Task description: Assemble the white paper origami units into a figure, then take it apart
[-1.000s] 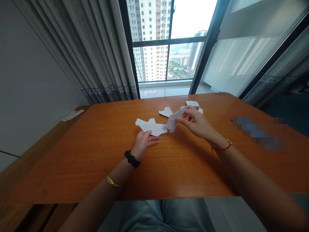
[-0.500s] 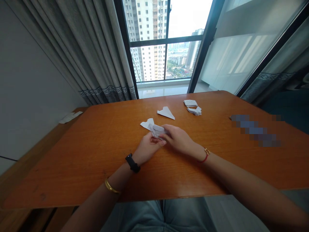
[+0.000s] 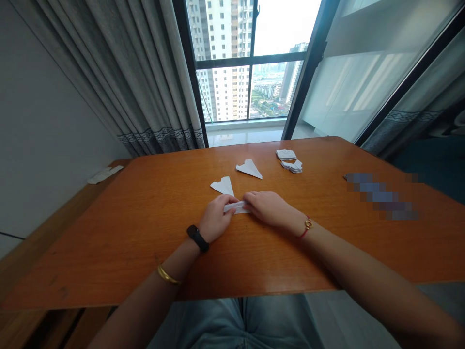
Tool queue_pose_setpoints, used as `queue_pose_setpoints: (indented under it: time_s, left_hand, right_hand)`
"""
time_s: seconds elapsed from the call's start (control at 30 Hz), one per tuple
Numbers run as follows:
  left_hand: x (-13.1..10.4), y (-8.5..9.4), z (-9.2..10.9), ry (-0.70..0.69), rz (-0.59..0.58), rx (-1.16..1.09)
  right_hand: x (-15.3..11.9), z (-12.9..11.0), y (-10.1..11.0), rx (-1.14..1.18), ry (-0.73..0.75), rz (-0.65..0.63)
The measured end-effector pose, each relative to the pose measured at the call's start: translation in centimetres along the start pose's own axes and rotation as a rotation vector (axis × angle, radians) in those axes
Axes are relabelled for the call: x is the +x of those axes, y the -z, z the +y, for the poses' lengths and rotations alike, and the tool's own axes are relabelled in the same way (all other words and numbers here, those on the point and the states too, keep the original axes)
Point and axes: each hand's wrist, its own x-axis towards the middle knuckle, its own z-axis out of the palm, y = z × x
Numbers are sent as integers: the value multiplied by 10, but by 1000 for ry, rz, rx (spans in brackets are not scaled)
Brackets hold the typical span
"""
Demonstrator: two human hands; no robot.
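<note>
Cannot see the right end of the folded paper strip (image 3: 236, 207), covered by the right hand (image 3: 267, 207), nor the part under the thumb of the left hand (image 3: 217, 218). Cannot identify the pixelated object (image 3: 379, 196) at far right. Lose the jeans (image 3: 210, 320) to the bottom edge, the gray curtain (image 3: 145, 72) to the top.

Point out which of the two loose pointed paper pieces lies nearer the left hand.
The left pointed piece, just beyond the left hand; the right pointed piece lies farther off, toward the window.
</note>
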Motion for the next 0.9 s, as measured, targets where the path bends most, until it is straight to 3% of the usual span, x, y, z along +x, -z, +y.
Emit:
queue_pose_setpoints:
  time_s: [0.2, 0.37, 0.63, 0.9]
  left_hand:
    - [-1, -1, -5, 21, 117, 112]
    - [1, -1, -12, 53, 34, 84]
    - [0, 2, -8, 45, 45, 135]
    - [-1, -1, -9, 1, 20, 209]
  right_hand:
    - [2, -1, -6, -12, 15, 41]
    - [2, -1, -9, 24, 4, 44]
    - [2, 4, -10, -12, 30, 36]
    - [8, -15, -13, -60, 50, 207]
